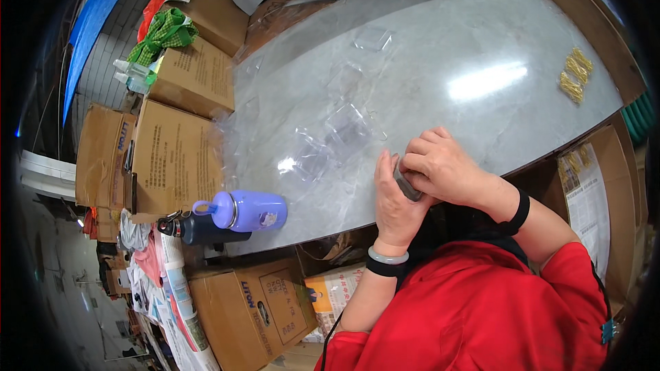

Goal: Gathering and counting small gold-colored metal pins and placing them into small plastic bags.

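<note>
1. Holding a small grey flat object [407, 184] between them, both hands meet at the near edge of the grey marble table [440, 41].
2. The left hand [394, 200] stands upright with its palm toward the object; its fingers are extended and press against the object's left side, so its grip is loosely closed on it.
3. The right hand [443, 165] curls over the object from the right and above, fingers bent and closed on its upper end.
4. The object is mostly hidden between the hands; what kind of thing it is cannot be told.
5. The left wrist carries a pale bangle [387, 256] and a black band; the right wrist carries a black band too.
6. Just left of the hands, on the table, lie several clear plastic blister shells [333, 141], with more clear plastic farther up the table.
7. A purple bottle [244, 210] lies on its side at the table's near left edge, touching a dark bottle [203, 228] beside it.
8. A heap of small gold-coloured pieces [575, 74] sits well apart at the right side of the table.
9. Cardboard boxes [175, 158] are stacked left of the table and below its edge.
</note>
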Tool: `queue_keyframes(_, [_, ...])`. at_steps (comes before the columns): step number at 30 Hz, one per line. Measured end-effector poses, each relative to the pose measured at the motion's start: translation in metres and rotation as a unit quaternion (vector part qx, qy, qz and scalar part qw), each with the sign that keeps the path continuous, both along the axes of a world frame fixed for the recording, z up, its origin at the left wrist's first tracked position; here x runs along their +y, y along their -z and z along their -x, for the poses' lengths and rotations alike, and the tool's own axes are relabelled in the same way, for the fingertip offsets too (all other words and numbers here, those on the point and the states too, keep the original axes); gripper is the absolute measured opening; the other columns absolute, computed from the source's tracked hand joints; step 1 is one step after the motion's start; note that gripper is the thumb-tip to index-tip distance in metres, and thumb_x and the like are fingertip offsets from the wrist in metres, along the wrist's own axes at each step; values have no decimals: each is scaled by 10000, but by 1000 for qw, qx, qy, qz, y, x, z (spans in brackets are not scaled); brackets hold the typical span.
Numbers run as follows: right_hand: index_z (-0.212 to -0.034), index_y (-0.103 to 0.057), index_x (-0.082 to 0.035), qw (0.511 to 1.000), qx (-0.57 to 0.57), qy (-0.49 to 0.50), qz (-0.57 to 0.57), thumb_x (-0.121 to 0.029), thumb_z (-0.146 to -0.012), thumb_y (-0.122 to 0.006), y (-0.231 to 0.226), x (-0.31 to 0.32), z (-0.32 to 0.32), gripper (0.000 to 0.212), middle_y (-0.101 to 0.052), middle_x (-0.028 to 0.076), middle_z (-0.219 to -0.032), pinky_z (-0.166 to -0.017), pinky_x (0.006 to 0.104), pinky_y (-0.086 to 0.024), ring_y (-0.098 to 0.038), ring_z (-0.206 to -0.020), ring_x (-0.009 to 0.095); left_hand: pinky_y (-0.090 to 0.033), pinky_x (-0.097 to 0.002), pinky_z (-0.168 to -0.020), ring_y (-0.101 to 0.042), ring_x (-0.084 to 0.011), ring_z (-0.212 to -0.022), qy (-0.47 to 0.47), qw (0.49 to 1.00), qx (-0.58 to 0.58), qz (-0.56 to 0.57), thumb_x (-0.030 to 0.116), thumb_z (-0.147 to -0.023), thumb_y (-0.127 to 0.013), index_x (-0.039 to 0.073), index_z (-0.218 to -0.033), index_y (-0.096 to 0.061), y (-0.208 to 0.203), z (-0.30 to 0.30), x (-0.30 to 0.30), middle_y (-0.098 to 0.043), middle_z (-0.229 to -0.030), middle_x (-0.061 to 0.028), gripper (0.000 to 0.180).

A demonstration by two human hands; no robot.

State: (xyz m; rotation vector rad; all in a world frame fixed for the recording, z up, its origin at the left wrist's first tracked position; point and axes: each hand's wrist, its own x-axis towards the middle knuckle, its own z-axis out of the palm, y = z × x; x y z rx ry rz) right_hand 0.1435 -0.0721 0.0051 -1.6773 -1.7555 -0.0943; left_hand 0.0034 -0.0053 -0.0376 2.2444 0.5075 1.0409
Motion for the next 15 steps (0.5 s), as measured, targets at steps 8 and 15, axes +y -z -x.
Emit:
queue_keyframes(8, [-1016, -689, -48, 981, 187, 54, -5, -174, -848, -722, -6, -34, -42, 213, -617, 100, -933, -853, 407, -451, -567, -930, 308, -447, -457, -1029, -523, -398, -1223, -9, 996, 65, -60, 241, -738, -868, -27, -1347, -489, -10, 2, 0, -505, -1364, -228, 766])
queue_keyframes(15, [-1012, -691, -60, 987, 69, 141, -30, -124, -780, -766, 11, -65, -21, 253, -602, 85, -963, -803, 389, -451, -561, -901, 280, -394, -480, -1047, -447, -405, -1241, 12, 980, 152, -126, 303, -908, -693, -15, -1335, -513, -18, 1, -2, -467, -1381, -215, 562])
